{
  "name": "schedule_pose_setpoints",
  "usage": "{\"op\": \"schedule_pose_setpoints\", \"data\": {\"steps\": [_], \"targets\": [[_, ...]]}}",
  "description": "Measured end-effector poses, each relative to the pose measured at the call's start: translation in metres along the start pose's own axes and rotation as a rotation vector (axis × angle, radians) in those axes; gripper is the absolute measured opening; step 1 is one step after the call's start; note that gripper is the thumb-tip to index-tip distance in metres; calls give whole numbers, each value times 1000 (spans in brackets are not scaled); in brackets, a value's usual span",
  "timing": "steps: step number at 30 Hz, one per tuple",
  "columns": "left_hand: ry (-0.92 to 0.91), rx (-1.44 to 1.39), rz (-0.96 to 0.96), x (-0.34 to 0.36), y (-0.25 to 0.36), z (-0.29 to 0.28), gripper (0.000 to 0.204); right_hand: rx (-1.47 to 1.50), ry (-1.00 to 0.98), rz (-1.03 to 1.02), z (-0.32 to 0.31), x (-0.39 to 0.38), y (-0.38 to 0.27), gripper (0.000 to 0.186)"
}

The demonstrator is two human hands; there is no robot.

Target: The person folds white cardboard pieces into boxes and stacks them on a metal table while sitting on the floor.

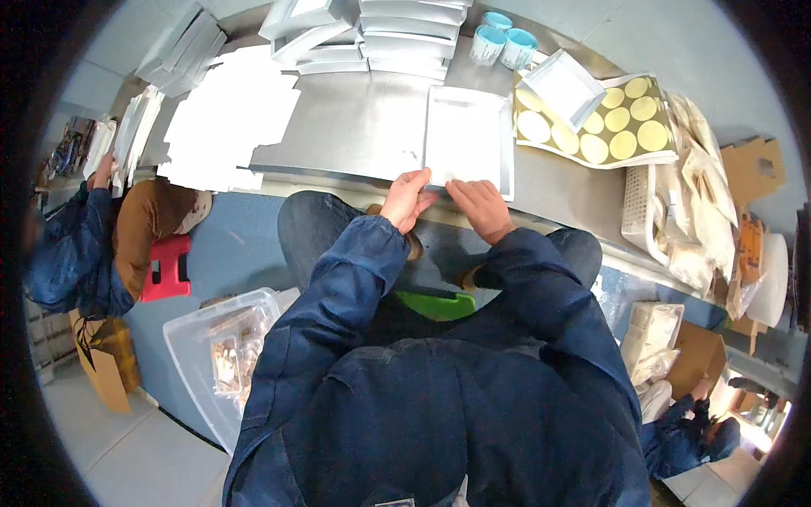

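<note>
A shallow white cardboard box (463,127) lies with its open side up at the near edge of the metal table. My left hand (408,199) pinches the box's near left corner between thumb and fingers. Along the same near wall my right hand (481,207) is closed on the rim, its fingers bent over the edge and its thumb out of sight. Left of the box, flat white card blanks (228,122) are spread in an overlapping pile. To the right, a smaller white box (564,89) rests tilted on a sheet of round pale-yellow stickers (621,127).
Stacked white boxes (410,38) stand at the back, beside blue-and-white cups (517,49). A white basket (638,203) with pale bags is at the right edge. On the floor are a clear bin (190,338) and a red stool (169,269). A co-worker (72,245) sits at left.
</note>
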State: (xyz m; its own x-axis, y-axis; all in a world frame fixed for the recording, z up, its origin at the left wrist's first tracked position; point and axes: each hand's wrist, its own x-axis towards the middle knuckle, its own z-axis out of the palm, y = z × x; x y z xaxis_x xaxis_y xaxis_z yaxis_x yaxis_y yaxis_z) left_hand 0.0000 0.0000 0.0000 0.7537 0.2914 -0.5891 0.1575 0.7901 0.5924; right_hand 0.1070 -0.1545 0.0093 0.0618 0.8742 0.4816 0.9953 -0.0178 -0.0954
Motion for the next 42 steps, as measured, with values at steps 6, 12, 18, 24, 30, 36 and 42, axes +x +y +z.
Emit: {"op": "schedule_pose_setpoints", "data": {"steps": [6,12,18,24,30,36,42], "targets": [[275,1535,1223,-37,24,11,47,108,-42,28,1,9,24,43],[-37,1858,1424,-13,12,-11,41,43,-6,73,1,-1,26,44],[-32,1966,1574,7,20,-14,39,-55,11,83,2,-2,25,43],[-116,1883,1571,16,23,-9,31,76,-16,107,4,-3,29,38],[-172,1958,1448,12,25,13,28,145,-101,206,3,-4,32,36],[-261,2031,1345,19,33,9,20,-117,-114,299,-1,-9,31,30],[-479,2082,1248,23,64,24,11,-111,-645,269,-22,3,57,13]]}}
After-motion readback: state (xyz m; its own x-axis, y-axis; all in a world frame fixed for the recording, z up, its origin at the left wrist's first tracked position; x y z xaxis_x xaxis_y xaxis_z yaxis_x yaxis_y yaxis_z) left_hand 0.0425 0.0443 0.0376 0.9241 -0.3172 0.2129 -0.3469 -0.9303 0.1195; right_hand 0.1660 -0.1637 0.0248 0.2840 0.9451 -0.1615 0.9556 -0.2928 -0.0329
